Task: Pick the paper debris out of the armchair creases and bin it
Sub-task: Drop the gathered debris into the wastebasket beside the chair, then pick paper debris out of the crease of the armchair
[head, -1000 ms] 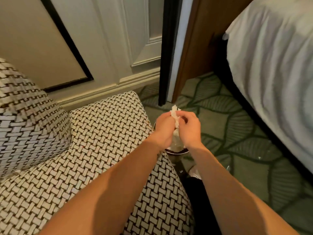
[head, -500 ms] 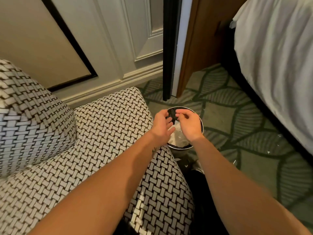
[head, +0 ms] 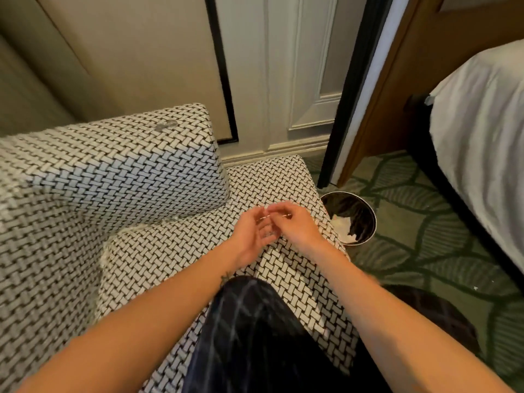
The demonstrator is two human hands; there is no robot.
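The armchair's seat cushion (head: 272, 180) and its thick arm (head: 113, 171) are covered in black-and-white woven fabric, with a crease (head: 170, 222) between them. My left hand (head: 252, 239) and my right hand (head: 297, 225) hover together just above the seat's right side, fingertips touching. Their fingers are loosely curled and I see no paper in either. The round black bin (head: 374, 222) stands on the carpet right of the seat, with crumpled white paper (head: 343, 226) lying inside.
A white-covered bed (head: 482, 137) fills the right side. Green leaf-patterned carpet (head: 425, 245) carries a few white specks (head: 475, 287). A black door edge (head: 351, 103) and white panelled wall stand behind. My knee in dark trousers (head: 255, 336) rests on the seat.
The crumpled paper left my hands and now lies in the bin. Both hands moved left from above the bin to over the seat cushion. The view swung toward the armchair.
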